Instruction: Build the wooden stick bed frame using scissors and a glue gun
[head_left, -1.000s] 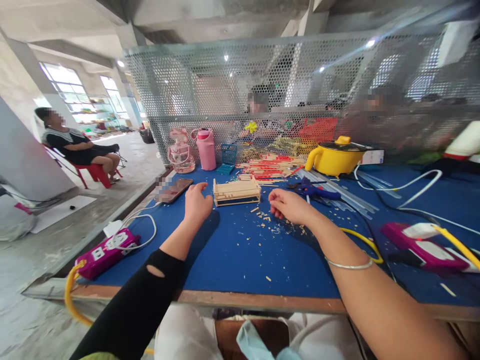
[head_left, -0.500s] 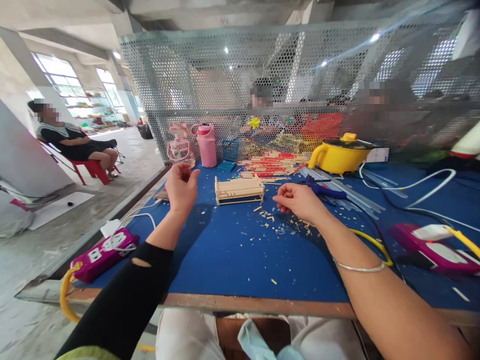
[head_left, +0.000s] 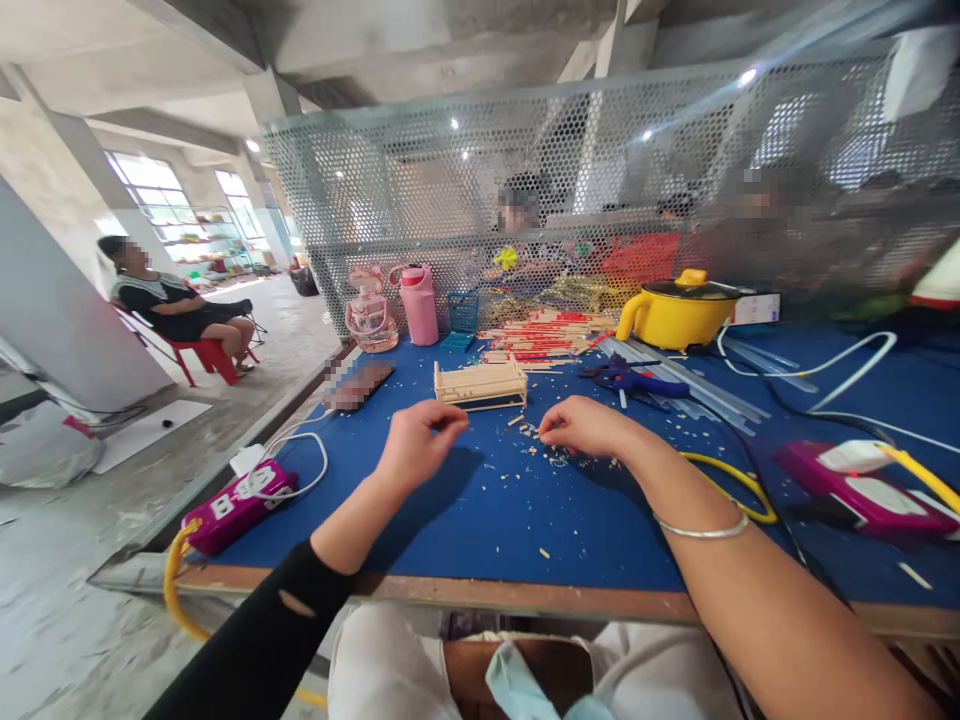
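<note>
A small rack of pale wooden sticks (head_left: 481,384) stands on the blue table mat, just beyond my hands. My left hand (head_left: 421,440) hovers at its near left corner, thumb and fingertips brought together in a pinch. Over the wood scraps, to the right of the rack, is my right hand (head_left: 589,426), its fingers also pinched and pointing left. Whatever either pinch contains is too small or hidden to make out. Short wood offcuts (head_left: 534,432) lie between the hands. Behind my right hand lies a blue glue gun (head_left: 634,380).
Red-tipped sticks (head_left: 544,335) are piled at the back near a yellow pot (head_left: 679,312), clear rods (head_left: 712,395) and a pink bottle (head_left: 418,305). A phone (head_left: 367,385) and purple power strips (head_left: 240,510) lie about. Behind a perforated screen (head_left: 420,180) people sit; another person (head_left: 180,310) sits left.
My left hand has come down and right, from beside the phone to before the rack. My right hand has dropped slightly nearer me. The view has shifted a little; the rack stays in place.
</note>
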